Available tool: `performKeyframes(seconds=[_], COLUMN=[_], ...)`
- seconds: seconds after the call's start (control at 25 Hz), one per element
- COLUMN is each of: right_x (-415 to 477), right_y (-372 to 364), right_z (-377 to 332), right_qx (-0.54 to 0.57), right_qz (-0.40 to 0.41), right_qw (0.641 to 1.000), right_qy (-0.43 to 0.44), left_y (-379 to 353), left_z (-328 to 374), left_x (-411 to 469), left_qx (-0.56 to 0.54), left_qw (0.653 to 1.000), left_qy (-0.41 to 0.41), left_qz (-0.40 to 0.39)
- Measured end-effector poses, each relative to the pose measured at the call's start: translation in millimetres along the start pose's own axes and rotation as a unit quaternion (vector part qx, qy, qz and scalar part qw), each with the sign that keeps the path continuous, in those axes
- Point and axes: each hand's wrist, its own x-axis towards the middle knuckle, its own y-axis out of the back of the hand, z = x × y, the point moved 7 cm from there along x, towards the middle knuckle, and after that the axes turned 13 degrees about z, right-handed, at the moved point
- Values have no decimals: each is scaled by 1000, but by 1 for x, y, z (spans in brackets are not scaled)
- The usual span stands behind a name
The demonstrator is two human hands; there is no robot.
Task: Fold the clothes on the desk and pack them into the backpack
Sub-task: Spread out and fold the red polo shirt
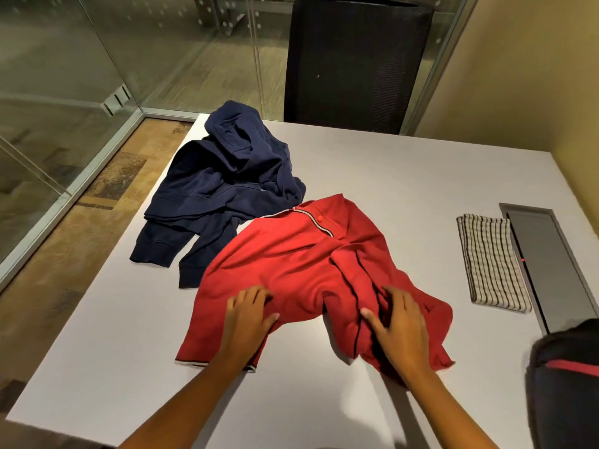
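Note:
A red polo shirt (301,270) lies rumpled in the middle of the white desk (405,176). My left hand (249,315) rests on its lower left part, fingers bent into the cloth. My right hand (398,325) lies flat on the bunched folds at the shirt's right side. A navy hoodie (227,186) sits crumpled behind the shirt, to the left, its sleeves partly under the red cloth. A striped cloth (489,260), folded into a strip, lies at the right. The black backpack (567,384) with a red stripe shows at the lower right edge.
A black mesh office chair (356,59) stands behind the desk's far edge. A grey cable hatch (551,264) is set into the desk beside the striped cloth. Glass walls (81,76) and patterned carpet lie to the left, a beige wall to the right.

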Motion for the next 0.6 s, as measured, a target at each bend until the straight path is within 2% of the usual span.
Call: performKeyframes(seconds=[0.08,0.2,0.32,0.4,0.52,0.6], right_x=[-26,-36,-40,-53,-71,-74], right_y=[-1,16,47,57,53,56], right_z=[27,37,54,72,79,66], right_qx=[-13,-4,-3,-7,-15,-30], right_qz=[-16,29,82,85,76,113], right_qw=[998,998,989,983,983,988], right_qy=[-56,-50,-121,-163,-167,-106], left_y=[-9,-8,-3,0,5,9], left_z=[5,5,-5,-13,-23,-23], left_x=[-11,-15,-21,-30,-42,-48], left_qx=[7,39,66,86,108,88], left_qw=[1000,999,998,996,994,996], left_qy=[9,-7,-16,-7,6,27], left_qz=[-26,-18,-9,-7,-7,-5])
